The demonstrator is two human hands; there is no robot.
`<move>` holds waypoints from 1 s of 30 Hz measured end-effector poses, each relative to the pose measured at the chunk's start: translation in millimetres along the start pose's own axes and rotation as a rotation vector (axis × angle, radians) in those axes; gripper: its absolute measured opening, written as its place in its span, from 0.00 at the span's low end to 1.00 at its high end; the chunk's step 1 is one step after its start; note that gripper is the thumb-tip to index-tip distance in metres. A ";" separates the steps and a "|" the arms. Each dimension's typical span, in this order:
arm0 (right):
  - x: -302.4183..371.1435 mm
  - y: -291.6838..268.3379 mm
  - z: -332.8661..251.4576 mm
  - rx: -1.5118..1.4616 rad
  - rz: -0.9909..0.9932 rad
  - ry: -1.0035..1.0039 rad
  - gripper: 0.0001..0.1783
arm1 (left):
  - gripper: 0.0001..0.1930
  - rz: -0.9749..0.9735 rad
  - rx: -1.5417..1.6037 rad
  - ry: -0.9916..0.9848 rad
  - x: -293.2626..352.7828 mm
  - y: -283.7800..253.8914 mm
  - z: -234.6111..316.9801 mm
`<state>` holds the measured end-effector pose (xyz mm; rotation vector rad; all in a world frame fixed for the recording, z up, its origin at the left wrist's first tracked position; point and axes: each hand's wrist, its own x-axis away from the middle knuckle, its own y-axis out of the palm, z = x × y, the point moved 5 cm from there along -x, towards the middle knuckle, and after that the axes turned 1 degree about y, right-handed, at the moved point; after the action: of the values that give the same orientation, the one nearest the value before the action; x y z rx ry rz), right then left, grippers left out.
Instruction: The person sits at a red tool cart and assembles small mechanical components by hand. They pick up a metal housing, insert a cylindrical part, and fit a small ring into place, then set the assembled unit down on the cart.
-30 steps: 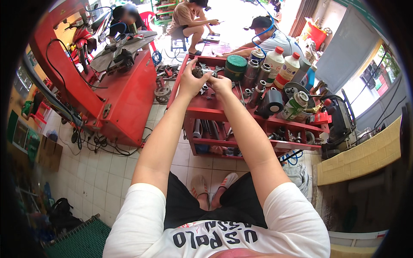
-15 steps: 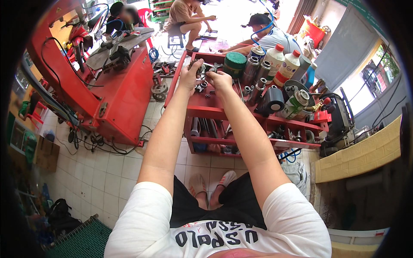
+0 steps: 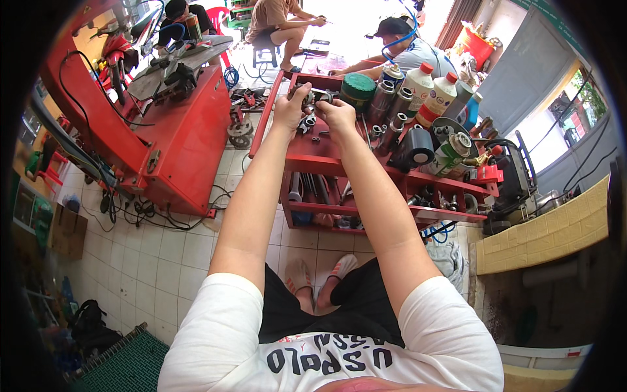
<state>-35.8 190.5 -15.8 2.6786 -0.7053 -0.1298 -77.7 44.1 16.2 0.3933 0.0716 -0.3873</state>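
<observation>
Both my arms reach out over the top tray of a red tool cart (image 3: 313,167). My left hand (image 3: 289,112) is closed, thumb raised, over its left part, around something dark and metallic. Close beside it, my right hand (image 3: 339,120) pinches with thumb and fingers at a shiny metal piece (image 3: 322,97). The fingers hide most of what each hand holds, and its kind cannot be told. Beneath the hands lie shiny wrench heads (image 3: 305,123) and small dark metal parts (image 3: 315,139). A green tub (image 3: 358,87) stands just beyond my right hand.
Metal cylinders (image 3: 381,101), white bottles with red caps (image 3: 438,98) and spray cans (image 3: 450,153) crowd the tray's right side. A red machine (image 3: 186,140) stands left. Across the cart a co-worker in a cap (image 3: 418,55) leans forward; another person (image 3: 271,26) sits on a stool (image 3: 264,55).
My hands stay over the same spot, with the right fingers and the metal between the hands slightly shifted. The seated person beyond has turned and moved a foot.
</observation>
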 end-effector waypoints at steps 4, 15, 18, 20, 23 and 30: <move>-0.1 -4.8 0.1 -0.005 0.016 -0.047 0.11 | 0.23 0.037 0.030 -0.026 4.2 5.2 1.4; -6.4 -5.0 8.1 -0.035 0.023 0.016 0.24 | 0.22 -0.006 0.033 0.008 7.7 3.0 3.7; -7.7 -5.4 10.8 -0.089 0.022 0.055 0.26 | 0.22 -0.010 0.028 0.004 8.5 2.6 5.0; -10.2 -5.1 11.2 -0.107 0.033 0.076 0.24 | 0.22 -0.022 0.036 0.004 8.8 3.4 4.9; -9.3 -4.0 10.7 -0.101 -0.002 0.072 0.22 | 0.22 -0.033 0.032 0.008 7.4 2.7 3.3; -6.8 -8.2 8.9 -0.021 0.014 0.032 0.19 | 0.22 -0.029 0.002 0.012 7.2 6.2 -1.0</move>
<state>-39.6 197.5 -27.2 2.6492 -0.7082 -0.0906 -68.7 47.2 16.5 0.3965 0.0889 -0.4140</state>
